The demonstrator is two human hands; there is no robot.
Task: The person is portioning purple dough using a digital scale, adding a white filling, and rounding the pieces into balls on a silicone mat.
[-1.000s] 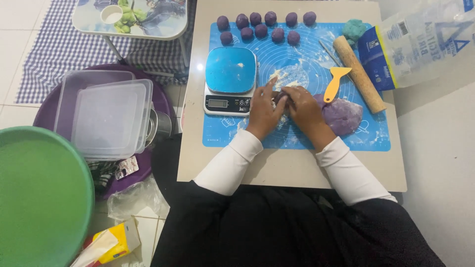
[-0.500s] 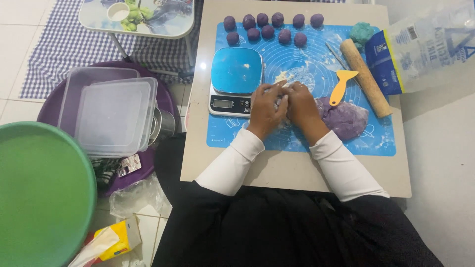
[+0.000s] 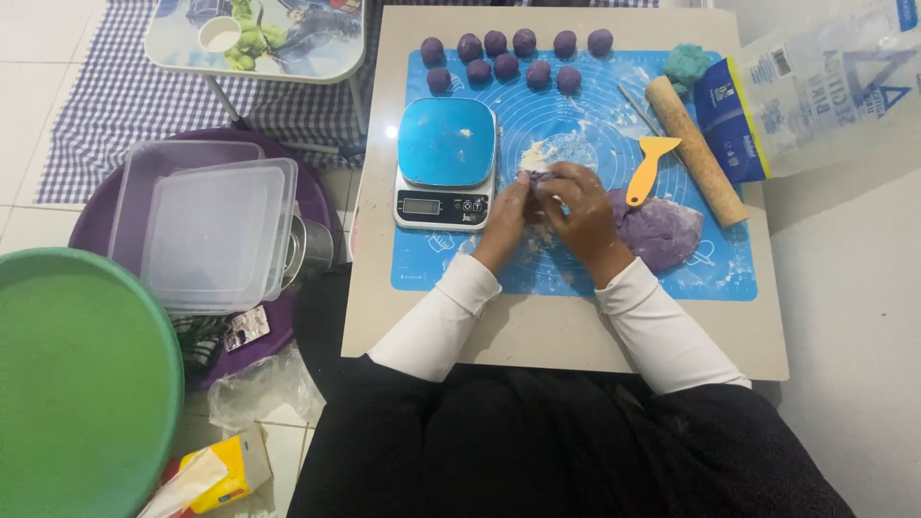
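My left hand and my right hand meet over a blue silicone mat, pinching a small piece of purple dough between the fingers. A larger lump of purple dough lies on the mat just right of my right hand. A blue kitchen scale stands left of my left hand. Several rolled purple dough balls sit in two rows at the mat's far edge. A small heap of pale filling lies just beyond my hands.
A wooden rolling pin, an orange scraper and a flour bag lie at the right. The low table holds the mat. On the floor left: stacked clear plastic boxes on a purple tray, a green basin, a tissue box.
Both hands stay together over the mat, working the small dough piece; the fingers have shifted slightly. The view has tilted a little.
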